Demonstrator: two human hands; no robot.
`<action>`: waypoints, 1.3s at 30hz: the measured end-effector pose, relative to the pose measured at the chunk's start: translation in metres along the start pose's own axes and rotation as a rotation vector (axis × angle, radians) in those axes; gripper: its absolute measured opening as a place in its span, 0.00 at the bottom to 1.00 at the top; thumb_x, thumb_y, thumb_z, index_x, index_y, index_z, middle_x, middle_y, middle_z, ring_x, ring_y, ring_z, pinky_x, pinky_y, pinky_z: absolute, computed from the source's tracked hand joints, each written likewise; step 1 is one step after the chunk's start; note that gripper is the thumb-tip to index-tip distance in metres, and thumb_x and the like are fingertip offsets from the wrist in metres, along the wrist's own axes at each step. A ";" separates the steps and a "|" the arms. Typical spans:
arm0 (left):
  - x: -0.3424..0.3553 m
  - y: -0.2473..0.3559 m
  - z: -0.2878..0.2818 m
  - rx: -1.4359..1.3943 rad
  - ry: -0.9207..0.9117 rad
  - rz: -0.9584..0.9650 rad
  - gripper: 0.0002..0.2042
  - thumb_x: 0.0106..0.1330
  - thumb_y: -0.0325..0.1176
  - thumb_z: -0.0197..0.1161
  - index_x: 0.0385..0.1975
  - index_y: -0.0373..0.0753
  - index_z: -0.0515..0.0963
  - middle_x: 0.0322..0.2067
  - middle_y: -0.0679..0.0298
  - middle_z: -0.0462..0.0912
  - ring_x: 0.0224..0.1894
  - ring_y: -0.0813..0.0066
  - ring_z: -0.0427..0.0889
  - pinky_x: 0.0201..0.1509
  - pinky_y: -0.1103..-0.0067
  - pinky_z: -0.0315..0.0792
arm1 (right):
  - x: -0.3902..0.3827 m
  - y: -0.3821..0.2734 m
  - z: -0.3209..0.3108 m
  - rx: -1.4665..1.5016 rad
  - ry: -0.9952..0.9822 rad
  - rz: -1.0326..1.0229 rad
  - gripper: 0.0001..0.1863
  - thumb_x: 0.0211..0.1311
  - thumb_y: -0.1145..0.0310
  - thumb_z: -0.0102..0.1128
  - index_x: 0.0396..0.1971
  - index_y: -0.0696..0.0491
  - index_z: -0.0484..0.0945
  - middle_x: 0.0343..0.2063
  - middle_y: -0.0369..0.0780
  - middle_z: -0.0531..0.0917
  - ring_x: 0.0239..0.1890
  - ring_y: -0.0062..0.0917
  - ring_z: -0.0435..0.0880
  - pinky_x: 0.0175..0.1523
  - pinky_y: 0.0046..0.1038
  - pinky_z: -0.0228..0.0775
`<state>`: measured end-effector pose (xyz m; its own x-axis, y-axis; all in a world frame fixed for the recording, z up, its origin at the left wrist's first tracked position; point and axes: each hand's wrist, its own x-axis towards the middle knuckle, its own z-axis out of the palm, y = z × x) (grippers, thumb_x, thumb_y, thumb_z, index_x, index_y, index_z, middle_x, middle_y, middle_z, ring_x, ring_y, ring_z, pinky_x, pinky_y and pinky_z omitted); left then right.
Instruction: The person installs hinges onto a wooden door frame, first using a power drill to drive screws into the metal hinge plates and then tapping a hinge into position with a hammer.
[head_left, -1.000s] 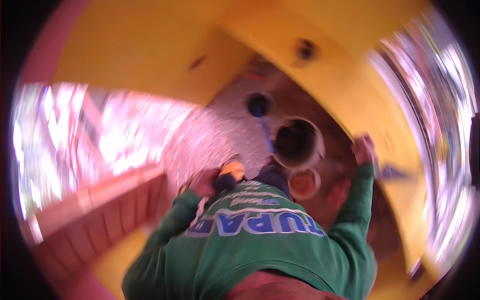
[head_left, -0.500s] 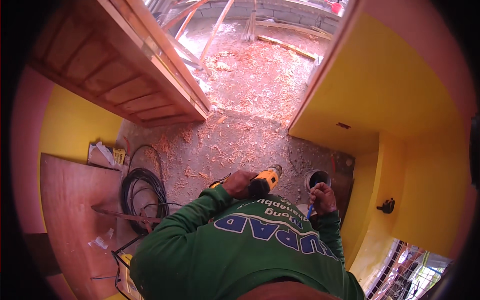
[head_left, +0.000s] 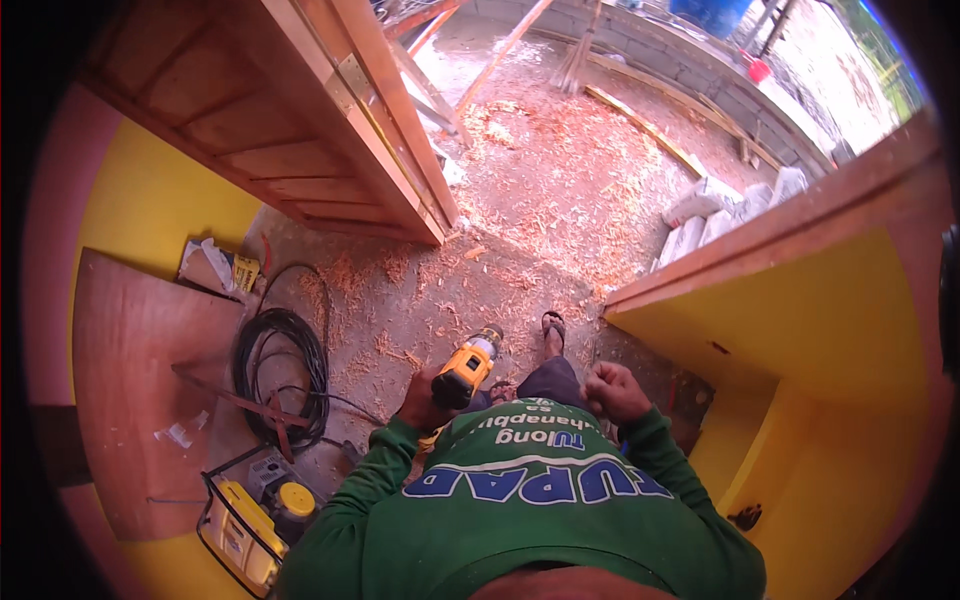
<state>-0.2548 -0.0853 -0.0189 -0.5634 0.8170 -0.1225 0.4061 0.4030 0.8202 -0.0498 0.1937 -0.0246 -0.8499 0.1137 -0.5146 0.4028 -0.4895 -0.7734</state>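
My left hand is wrapped round the handle of a yellow and black cordless drill, held in front of my stomach. The drill's chuck points forward, away from me, over the floor. My right hand is raised at my right side, with its fingers curled closed. Anything inside that fist is hidden from this view. Below the hands my legs and sandalled feet show on the concrete floor.
A wooden panel door stands open at the left. Beside me lie a black cable coil, a plywood sheet and a yellow machine. Past the doorway are shavings, a broom, timber and sacks.
My view has swung round, and more ground outside shows. The drill has shifted left and is more fully visible. The thin blue item earlier in my right hand no longer shows.
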 end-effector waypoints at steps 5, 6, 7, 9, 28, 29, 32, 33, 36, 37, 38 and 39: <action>0.053 0.030 0.002 0.031 0.233 -0.013 0.17 0.48 0.32 0.70 0.38 0.35 0.76 0.31 0.57 0.82 0.35 0.63 0.84 0.38 0.73 0.77 | 0.172 -0.052 -0.058 0.023 0.042 -0.026 0.09 0.63 0.67 0.53 0.25 0.55 0.71 0.16 0.34 0.73 0.15 0.14 0.69 0.18 0.16 0.58; 0.077 0.039 0.003 0.021 0.238 -0.007 0.17 0.48 0.32 0.70 0.38 0.35 0.76 0.31 0.57 0.82 0.35 0.63 0.84 0.38 0.73 0.77 | 0.199 -0.072 -0.068 0.097 0.076 -0.045 0.08 0.63 0.68 0.53 0.27 0.55 0.72 0.19 0.34 0.74 0.17 0.15 0.70 0.20 0.16 0.61; 0.095 0.057 0.000 0.124 0.297 0.024 0.16 0.47 0.31 0.70 0.36 0.36 0.76 0.31 0.57 0.82 0.35 0.63 0.83 0.39 0.74 0.76 | 0.223 -0.093 -0.074 0.175 0.092 -0.054 0.07 0.63 0.69 0.54 0.29 0.56 0.72 0.21 0.35 0.75 0.19 0.15 0.72 0.21 0.16 0.63; 0.122 0.082 -0.007 0.275 0.370 0.080 0.15 0.48 0.29 0.70 0.36 0.37 0.76 0.31 0.59 0.81 0.35 0.66 0.82 0.41 0.76 0.76 | 0.255 -0.134 -0.076 0.230 -0.008 -0.043 0.06 0.63 0.70 0.54 0.30 0.56 0.72 0.24 0.36 0.76 0.22 0.16 0.72 0.24 0.16 0.65; 0.220 0.033 -0.080 -0.220 0.758 -0.132 0.13 0.50 0.30 0.70 0.35 0.35 0.78 0.28 0.60 0.84 0.31 0.68 0.85 0.38 0.73 0.79 | 0.413 -0.261 0.094 0.728 -0.699 0.310 0.10 0.67 0.66 0.47 0.41 0.56 0.73 0.34 0.40 0.79 0.36 0.26 0.77 0.47 0.32 0.72; 0.218 0.025 -0.084 -0.229 0.758 -0.131 0.13 0.50 0.30 0.70 0.35 0.35 0.78 0.28 0.60 0.84 0.31 0.68 0.85 0.38 0.73 0.79 | 0.418 -0.260 0.098 0.761 -0.683 0.305 0.10 0.67 0.66 0.47 0.41 0.56 0.73 0.34 0.40 0.79 0.36 0.25 0.77 0.47 0.32 0.72; 0.217 0.007 -0.101 -0.251 0.742 -0.162 0.13 0.51 0.30 0.69 0.35 0.34 0.77 0.29 0.60 0.84 0.31 0.68 0.85 0.39 0.73 0.79 | 0.427 -0.263 0.120 0.770 -0.648 0.302 0.10 0.67 0.66 0.47 0.40 0.56 0.73 0.33 0.40 0.79 0.35 0.24 0.77 0.46 0.30 0.72; 0.216 0.004 -0.111 -0.121 0.719 -0.129 0.13 0.51 0.31 0.69 0.35 0.34 0.77 0.29 0.60 0.84 0.32 0.69 0.85 0.39 0.73 0.79 | 0.431 -0.264 0.128 0.749 -0.632 0.304 0.09 0.67 0.67 0.47 0.40 0.56 0.73 0.33 0.39 0.79 0.35 0.23 0.77 0.46 0.28 0.72; 0.222 -0.011 -0.130 -0.086 0.708 -0.131 0.13 0.52 0.31 0.68 0.36 0.34 0.77 0.29 0.60 0.84 0.32 0.70 0.85 0.40 0.73 0.80 | 0.461 -0.267 0.141 0.733 -0.710 0.307 0.09 0.67 0.67 0.48 0.39 0.55 0.73 0.32 0.38 0.78 0.34 0.21 0.77 0.43 0.25 0.72; 0.226 -0.016 -0.135 -0.181 0.718 -0.170 0.13 0.53 0.30 0.68 0.36 0.34 0.77 0.29 0.60 0.84 0.32 0.70 0.85 0.40 0.72 0.80 | 0.471 -0.267 0.145 0.729 -0.709 0.313 0.09 0.67 0.67 0.48 0.39 0.55 0.73 0.32 0.38 0.78 0.34 0.21 0.77 0.43 0.25 0.72; 0.231 -0.020 -0.142 -0.185 0.723 -0.173 0.13 0.53 0.30 0.68 0.36 0.34 0.77 0.29 0.60 0.84 0.32 0.70 0.85 0.40 0.72 0.80 | 0.481 -0.267 0.148 0.742 -0.816 0.306 0.09 0.67 0.67 0.48 0.39 0.55 0.73 0.32 0.37 0.78 0.34 0.21 0.76 0.42 0.23 0.71; 0.238 -0.022 -0.150 -0.188 0.712 -0.224 0.12 0.55 0.30 0.66 0.37 0.34 0.76 0.29 0.60 0.83 0.32 0.70 0.85 0.40 0.72 0.80 | 0.492 -0.269 0.150 0.754 -0.923 0.298 0.09 0.67 0.67 0.48 0.39 0.55 0.73 0.32 0.37 0.79 0.33 0.20 0.76 0.40 0.22 0.70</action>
<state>-0.5052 0.0382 0.0178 -0.9709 0.2359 0.0401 0.1343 0.3985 0.9073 -0.6274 0.2512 -0.0140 -0.8034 -0.5927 0.0574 0.5855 -0.8038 -0.1054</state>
